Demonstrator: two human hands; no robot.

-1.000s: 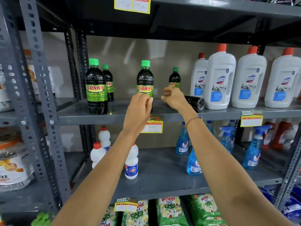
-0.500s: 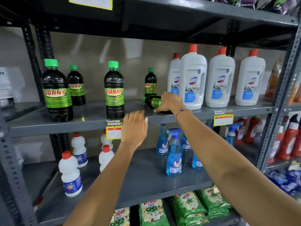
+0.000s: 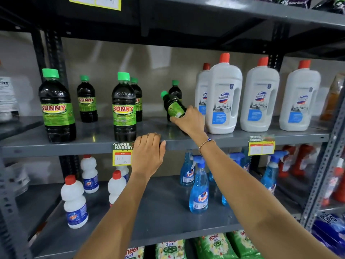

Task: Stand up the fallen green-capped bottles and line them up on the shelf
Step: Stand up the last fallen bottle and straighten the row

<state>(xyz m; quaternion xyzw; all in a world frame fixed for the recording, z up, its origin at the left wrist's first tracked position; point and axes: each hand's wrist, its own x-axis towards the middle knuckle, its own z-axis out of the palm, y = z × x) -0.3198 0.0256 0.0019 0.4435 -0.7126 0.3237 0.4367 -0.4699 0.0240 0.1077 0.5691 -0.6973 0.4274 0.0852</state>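
Observation:
My right hand (image 3: 190, 121) grips a dark green-capped bottle (image 3: 172, 104) by its lower body; the bottle tilts with its cap up and to the left, above the grey shelf (image 3: 93, 136). Behind it stands another small green-capped bottle (image 3: 175, 90). Two large SUNNY bottles stand upright near the shelf's front, one at the left (image 3: 56, 107), one in the middle (image 3: 123, 107). Two smaller ones (image 3: 86, 100) (image 3: 137, 100) stand further back. My left hand (image 3: 148, 152) rests empty, fingers draped over the shelf's front edge.
Several white Domex bottles (image 3: 224, 98) with red caps stand at the right of the same shelf, close to my right hand. A price tag (image 3: 122, 154) hangs beside my left hand. Below are blue spray bottles (image 3: 198, 187) and white red-capped bottles (image 3: 74, 202).
The bottle that lay on its side under my right hand has been lifted and tipped toward upright. My left hand rose slightly onto the shelf edge.

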